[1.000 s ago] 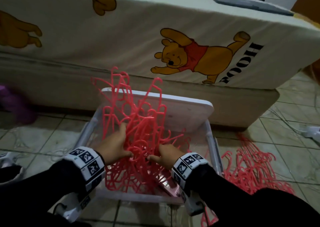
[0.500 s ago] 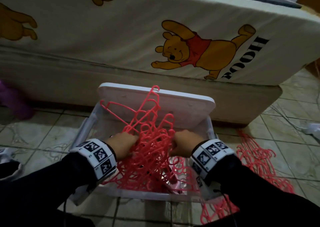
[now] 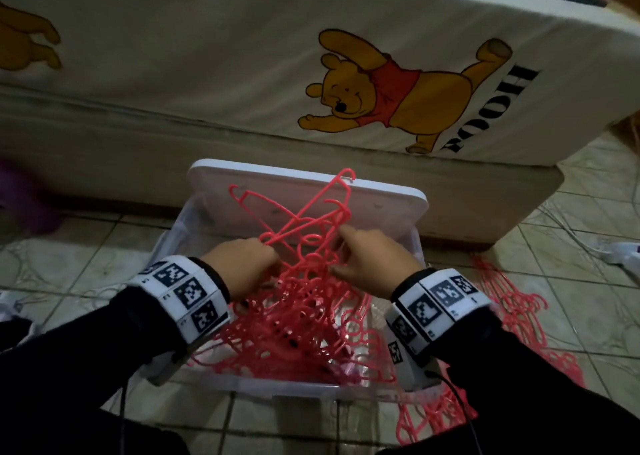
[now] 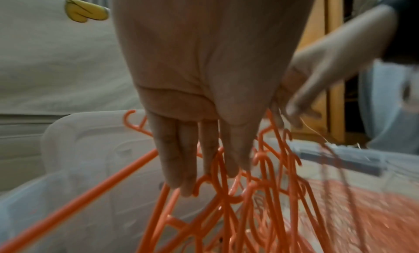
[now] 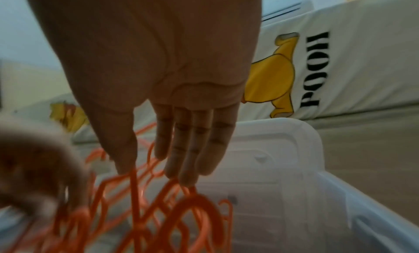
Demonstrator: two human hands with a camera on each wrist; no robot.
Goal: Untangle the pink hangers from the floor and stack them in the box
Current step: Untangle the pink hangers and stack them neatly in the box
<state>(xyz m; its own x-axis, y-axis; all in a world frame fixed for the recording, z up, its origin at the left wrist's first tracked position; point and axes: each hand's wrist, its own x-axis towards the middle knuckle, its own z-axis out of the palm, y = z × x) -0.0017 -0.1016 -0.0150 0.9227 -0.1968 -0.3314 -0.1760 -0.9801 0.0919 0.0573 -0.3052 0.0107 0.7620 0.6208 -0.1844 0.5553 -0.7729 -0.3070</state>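
Note:
A tangle of pink hangers [image 3: 298, 319] lies in the clear plastic box [image 3: 287, 387], with a few hooks sticking up in front of the white lid [image 3: 381, 208]. My left hand [image 3: 273, 267] is over the left of the tangle; in the left wrist view its straight fingers [image 4: 172, 158] point down among the hanger hooks [image 4: 226, 212]. My right hand [image 3: 337, 250] is over the right of the tangle, its straight fingertips [image 5: 188, 176] touching the hangers [image 5: 140, 212]. A second pile of pink hangers [image 3: 509, 316] lies on the floor right of the box.
The box stands on a tiled floor against a bed [image 3: 242, 56] covered by a cartoon-bear sheet. The lid leans at the box's far side. A purple object [image 3: 20, 198] lies at far left. White cables and a white plug block [image 3: 623, 257] lie at right.
The hanger bundle, held high a second ago, has come down into the box. Both hands have shifted up toward the top of the tangle, and their fingers have straightened.

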